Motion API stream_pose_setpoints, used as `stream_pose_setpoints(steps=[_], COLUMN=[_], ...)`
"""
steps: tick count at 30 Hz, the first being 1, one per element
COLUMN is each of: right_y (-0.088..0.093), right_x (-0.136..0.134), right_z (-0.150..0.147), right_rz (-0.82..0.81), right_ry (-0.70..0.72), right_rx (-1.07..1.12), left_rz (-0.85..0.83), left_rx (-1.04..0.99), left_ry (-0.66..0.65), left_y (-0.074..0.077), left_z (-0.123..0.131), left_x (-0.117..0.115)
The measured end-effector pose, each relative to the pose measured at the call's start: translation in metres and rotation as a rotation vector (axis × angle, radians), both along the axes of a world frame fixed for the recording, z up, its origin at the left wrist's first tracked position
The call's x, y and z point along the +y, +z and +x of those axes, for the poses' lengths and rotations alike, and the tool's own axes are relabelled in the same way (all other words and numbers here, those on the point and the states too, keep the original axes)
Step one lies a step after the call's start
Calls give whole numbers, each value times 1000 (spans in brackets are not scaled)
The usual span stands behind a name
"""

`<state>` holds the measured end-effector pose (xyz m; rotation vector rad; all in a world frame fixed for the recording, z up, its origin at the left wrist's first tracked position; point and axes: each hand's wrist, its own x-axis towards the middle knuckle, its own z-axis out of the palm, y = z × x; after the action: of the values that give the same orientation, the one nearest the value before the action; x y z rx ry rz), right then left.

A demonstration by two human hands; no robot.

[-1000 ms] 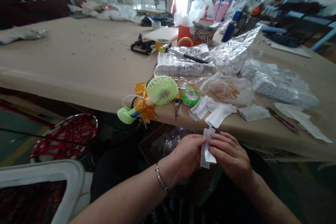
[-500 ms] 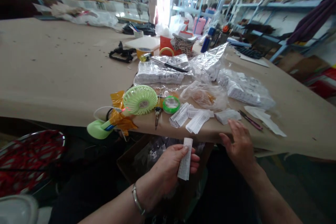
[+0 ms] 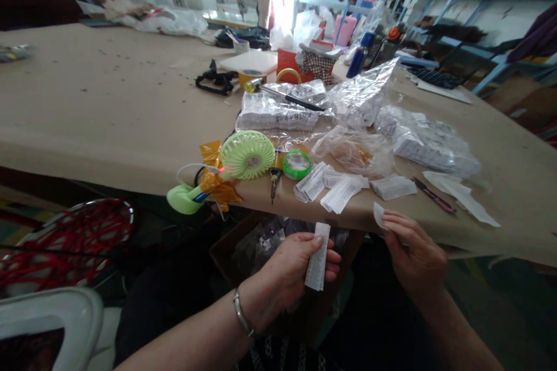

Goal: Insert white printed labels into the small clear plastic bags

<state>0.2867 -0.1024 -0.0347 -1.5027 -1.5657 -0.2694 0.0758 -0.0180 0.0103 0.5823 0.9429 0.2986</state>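
My left hand [image 3: 289, 275] is closed on a small stack of printed white labels [image 3: 317, 264], held upright below the table edge. My right hand [image 3: 413, 258] pinches a single small white label [image 3: 378, 214] just at the table's front edge. Loose piles of the same labels [image 3: 337, 185] lie on the brown table [image 3: 108, 110] right beyond my hands, with another pile [image 3: 394, 187] to their right. An open cardboard box with scraps [image 3: 256, 246] sits under the table, just beyond my left hand.
A pale green fan [image 3: 247, 155] clamped at the table edge, a green tape roll [image 3: 296, 163], a small screwdriver [image 3: 274, 175], clear bags of labels [image 3: 429, 142], pink-handled snips [image 3: 433, 195], and a red woven stool [image 3: 65, 240] at the left.
Both hands held one label stack together; the right hand then let go, reached to the table, and now has come back a little with a single label. The left keeps the stack.
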Motion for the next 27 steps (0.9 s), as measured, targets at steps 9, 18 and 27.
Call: stream_pose_setpoints(steps=[9,18,27], right_y=[4,3,1], right_x=[18,26,16], right_z=[-90,-87,-86], right_rz=[-52,-99,-115], right_ry=[507,583,501], right_rx=[-121,-222,110], left_rz=[-13,-80,-22], left_rx=[-141,-227,-152], left_ry=[292,238,150], left_y=[-3,-5,-3], left_z=[-9,-21,-25], left_x=[-1,2,0])
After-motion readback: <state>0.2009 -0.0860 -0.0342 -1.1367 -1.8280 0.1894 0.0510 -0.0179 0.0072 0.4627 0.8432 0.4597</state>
